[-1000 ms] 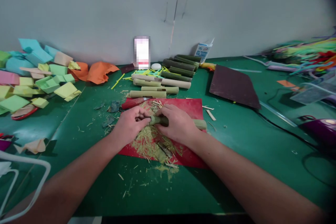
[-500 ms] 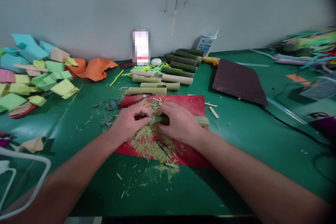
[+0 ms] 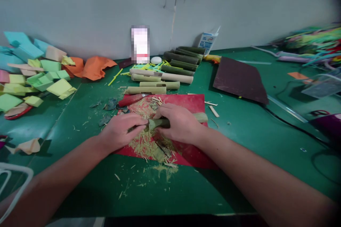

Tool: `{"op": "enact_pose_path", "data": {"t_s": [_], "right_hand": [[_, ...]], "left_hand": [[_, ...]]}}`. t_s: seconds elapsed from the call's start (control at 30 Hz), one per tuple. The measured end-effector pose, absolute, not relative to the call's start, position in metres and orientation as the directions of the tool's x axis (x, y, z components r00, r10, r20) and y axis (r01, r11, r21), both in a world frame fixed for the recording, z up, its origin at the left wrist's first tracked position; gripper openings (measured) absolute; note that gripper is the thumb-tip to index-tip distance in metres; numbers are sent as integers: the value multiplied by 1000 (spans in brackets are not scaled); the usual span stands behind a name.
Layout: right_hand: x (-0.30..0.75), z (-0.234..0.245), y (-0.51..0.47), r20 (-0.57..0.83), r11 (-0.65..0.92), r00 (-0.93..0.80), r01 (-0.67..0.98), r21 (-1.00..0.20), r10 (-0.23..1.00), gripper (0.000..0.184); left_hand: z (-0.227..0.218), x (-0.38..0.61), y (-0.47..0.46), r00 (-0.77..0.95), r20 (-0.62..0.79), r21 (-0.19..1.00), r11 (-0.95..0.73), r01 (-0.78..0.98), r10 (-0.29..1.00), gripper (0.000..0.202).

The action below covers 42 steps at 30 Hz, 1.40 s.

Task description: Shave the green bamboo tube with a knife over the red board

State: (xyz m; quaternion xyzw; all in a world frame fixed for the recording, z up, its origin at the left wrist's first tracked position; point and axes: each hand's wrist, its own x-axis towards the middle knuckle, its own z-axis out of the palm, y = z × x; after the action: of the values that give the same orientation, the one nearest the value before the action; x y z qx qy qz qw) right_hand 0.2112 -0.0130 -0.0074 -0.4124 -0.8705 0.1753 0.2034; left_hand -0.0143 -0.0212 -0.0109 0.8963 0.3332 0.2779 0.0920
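Both my hands on a bamboo stick (image 3: 160,123) over the middle of the red mat (image 3: 195,103).

My right hand (image 3: 179,124) is wrapped shut around the stick, pinning it flat on the mat. My left hand (image 3: 121,133) is curled closed at the stick's left end. I'd judge short strokes away from my right fingers best, with the shavings (image 3: 149,145) falling on the mat. Whatever my left hand grips is hidden under its fingers, and my right hand covers most of the stick.

the person shows two bare forearms (image 3: 66,170), a bare left hand (image 3: 119,133) and a bare right hand (image 3: 181,124).
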Motion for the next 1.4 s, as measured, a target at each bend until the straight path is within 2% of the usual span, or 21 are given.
{"op": "enact_pose_path", "data": {"t_s": [0.17,0.3,0.73,1.0,1.17,1.33,1.4], "right_hand": [[212,-7,-11,198,612,-604,623,-486,772,19],[213,-9,-7,191,621,-620,611,-491,761,22],[214,-9,-6,198,672,-670,581,-460,715,22],[214,-10,-7,205,671,-665,584,-458,718,20],[213,-9,-5,188,666,-669,585,-462,719,20],[213,-8,-6,174,648,-657,599,-470,734,20],[213,-8,-7,176,645,-652,605,-467,738,21]], "left_hand": [[-13,-11,-22,652,442,329,-787,521,616,16],[-11,-3,-20,646,443,383,-783,490,622,13],[-4,1,-17,646,292,552,-676,489,705,12],[1,-4,-17,654,224,546,-649,529,722,13],[3,-10,-17,635,227,537,-639,551,738,13],[-2,-9,-18,530,290,584,-586,562,797,11],[-4,-8,-18,529,275,598,-573,560,803,11]]}}
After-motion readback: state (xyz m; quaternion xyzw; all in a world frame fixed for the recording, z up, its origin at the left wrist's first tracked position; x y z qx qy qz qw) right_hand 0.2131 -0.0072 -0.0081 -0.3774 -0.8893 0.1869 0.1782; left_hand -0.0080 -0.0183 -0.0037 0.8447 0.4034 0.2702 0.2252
